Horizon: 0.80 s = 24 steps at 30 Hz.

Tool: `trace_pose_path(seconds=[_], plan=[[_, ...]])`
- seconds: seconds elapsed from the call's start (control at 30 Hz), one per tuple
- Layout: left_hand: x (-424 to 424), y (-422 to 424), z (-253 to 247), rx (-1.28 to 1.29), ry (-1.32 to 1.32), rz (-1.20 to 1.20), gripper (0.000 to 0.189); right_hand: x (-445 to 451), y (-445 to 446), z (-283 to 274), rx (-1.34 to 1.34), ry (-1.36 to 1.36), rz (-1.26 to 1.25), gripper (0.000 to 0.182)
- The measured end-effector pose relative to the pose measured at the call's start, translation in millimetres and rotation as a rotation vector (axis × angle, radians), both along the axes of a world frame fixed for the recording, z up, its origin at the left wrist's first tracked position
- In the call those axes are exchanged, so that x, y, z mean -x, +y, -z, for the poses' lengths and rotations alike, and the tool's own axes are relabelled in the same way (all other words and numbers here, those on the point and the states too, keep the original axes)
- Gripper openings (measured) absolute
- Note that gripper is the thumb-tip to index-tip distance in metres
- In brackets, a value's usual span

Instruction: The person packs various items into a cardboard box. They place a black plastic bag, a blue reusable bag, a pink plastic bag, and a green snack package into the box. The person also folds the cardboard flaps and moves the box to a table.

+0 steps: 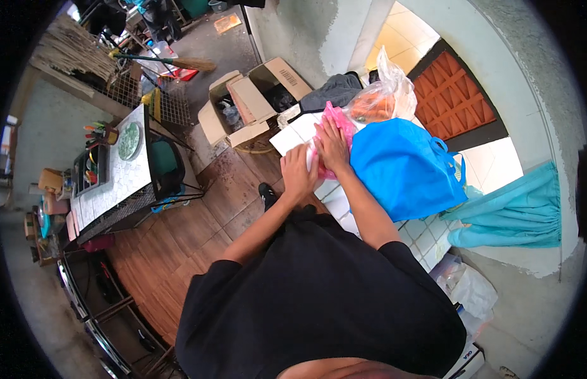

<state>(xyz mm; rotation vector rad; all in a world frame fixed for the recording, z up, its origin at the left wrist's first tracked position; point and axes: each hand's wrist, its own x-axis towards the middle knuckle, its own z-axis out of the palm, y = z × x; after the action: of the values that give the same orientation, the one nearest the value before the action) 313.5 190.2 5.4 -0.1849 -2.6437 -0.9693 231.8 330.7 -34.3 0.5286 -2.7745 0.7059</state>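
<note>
A crumpled pink plastic bag (341, 123) lies on a white-tiled counter (298, 132) in front of me. My right hand (332, 147) rests flat on top of it, fingers slightly spread. Close beside, my left hand (298, 173) is at the bag's left side with its thumb toward the pink plastic; whether it pinches the plastic is hidden. A large blue fabric bag (397, 166) with handles stands just right of my right forearm. Behind the pink bag sits a clear plastic bag (383, 97) with orange contents.
Open cardboard boxes (248, 106) and dark grey cloth (331, 90) lie beyond the counter. A teal curtain (516, 208) hangs at right. At left stands a tiled table (113, 166) with a green round plate (129, 141). A broom (194, 64) lies farther back, near a partly visible person (158, 21).
</note>
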Motion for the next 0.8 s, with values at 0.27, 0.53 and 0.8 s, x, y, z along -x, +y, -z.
trace_pose_path(seconds=[0.27, 0.53, 0.8], plan=[[14, -4, 30, 0.196, 0.062, 0.15, 0.057, 12, -6, 4, -0.093, -0.017, 0.025, 0.049], [40, -32, 27, 0.201, -0.039, 0.446, 0.029, 16, -10, -3, 0.25, -0.024, 0.138, 0.042], [122, -121, 9, -0.209, -0.212, 0.6, 0.024, -4, -72, -55, -0.165, -0.168, 0.061, 0.063]])
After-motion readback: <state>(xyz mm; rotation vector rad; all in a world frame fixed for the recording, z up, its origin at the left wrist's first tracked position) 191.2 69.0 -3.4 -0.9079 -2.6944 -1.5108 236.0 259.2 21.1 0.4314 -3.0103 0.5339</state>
